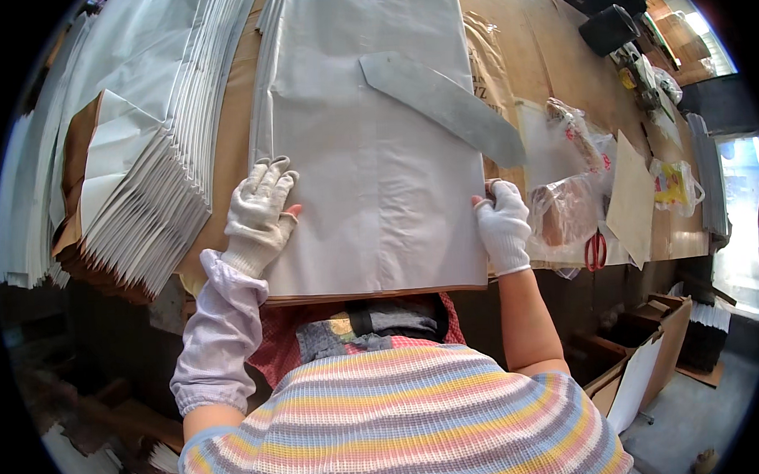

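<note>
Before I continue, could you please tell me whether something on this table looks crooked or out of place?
The flat grey plate lies slantwise across the straight white stack, its lower end jutting past the stack's right edge. The red-handled scissors lie close to the front edge of the table, so they might be knocked off.

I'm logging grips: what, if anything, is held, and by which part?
White-faced stack: left hand on its left edge, right hand at its right edge; whether either grips cannot be told.

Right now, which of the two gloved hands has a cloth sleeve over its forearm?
The left hand, at the left edge of the white stack, has a lilac sleeve just behind it. The right hand has a bare forearm.
</note>
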Available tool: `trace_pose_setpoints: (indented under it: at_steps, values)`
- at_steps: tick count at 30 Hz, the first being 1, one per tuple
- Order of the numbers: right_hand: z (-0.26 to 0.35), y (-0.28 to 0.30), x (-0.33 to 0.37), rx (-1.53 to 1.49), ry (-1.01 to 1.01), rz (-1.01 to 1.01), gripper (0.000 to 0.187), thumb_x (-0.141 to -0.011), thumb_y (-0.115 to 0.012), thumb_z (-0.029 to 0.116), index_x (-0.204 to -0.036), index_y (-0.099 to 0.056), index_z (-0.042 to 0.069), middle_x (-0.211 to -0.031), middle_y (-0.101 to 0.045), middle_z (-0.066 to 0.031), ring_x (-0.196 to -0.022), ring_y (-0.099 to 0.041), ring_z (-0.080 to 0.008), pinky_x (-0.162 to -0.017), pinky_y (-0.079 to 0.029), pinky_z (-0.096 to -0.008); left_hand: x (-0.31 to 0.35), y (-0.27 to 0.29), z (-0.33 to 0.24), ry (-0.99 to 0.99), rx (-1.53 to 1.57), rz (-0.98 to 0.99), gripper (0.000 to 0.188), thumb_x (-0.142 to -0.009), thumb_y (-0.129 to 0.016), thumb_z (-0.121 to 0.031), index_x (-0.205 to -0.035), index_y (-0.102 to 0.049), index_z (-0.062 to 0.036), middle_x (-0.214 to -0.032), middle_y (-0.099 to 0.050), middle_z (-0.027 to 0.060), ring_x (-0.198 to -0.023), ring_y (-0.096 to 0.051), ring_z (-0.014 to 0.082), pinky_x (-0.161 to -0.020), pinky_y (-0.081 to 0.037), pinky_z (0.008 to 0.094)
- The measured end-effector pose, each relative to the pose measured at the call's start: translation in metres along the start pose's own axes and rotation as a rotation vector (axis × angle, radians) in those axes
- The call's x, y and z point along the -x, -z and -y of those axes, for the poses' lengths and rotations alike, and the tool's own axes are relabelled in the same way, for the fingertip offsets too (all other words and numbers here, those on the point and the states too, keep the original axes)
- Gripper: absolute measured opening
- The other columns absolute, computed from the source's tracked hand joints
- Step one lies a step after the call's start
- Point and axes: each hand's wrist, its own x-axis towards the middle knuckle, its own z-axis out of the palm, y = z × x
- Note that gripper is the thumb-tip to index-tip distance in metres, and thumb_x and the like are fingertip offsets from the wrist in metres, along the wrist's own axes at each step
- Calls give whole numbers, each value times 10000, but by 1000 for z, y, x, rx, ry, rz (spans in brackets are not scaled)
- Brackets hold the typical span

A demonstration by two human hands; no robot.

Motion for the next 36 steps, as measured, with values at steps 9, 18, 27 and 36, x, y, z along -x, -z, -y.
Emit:
trace_pose_setpoints:
  at_steps: [9, 18, 27, 36]
  values:
    - [-33, 5, -13, 140, 990, -187, 167, -809, -792, 68, -917, -669, 101, -1021, -692, -46, -922, -684, -263, -758, -562, -375, 6, 17, 39, -99, 79, 62, 557, -715, -703, 80, -1255, -691, -57, -1418, -641, 122, -1380, -539, 340, -1170, -446, 439]
    - [-51, -6, -26, -26, 1022, -78, 156, -712, -837, 123, -798, -706, 124, -804, -701, -8, -753, -685, -250, -617, -543, -383, 12, 45, 19, 314, 714, 311, 288, -982, -618, -66, -1264, -669, -34, -1277, -711, 84, -1160, -672, 250, -1090, -505, 351]
    - [-15, 19, -50, -333, -54, 526, 232, -918, -744, 217, -989, -767, -3, -802, -728, -39, -736, -624, -122, -726, -504, -282, -5, 40, 22, 904, 740, 327, 221, -985, -679, -245, -946, -711, -29, -747, -672, 109, -647, -594, 234, -648, -507, 371]
    - [-21, -12, -26, -278, -28, 177, 251, -925, -730, 247, -1102, -772, 74, -928, -760, -123, -815, -715, -221, -777, -536, -354, 4, -10, -6, 891, 198, -67, 332, -1001, -645, -370, -860, -695, -74, -836, -716, 161, -811, -691, 394, -727, -540, 498]
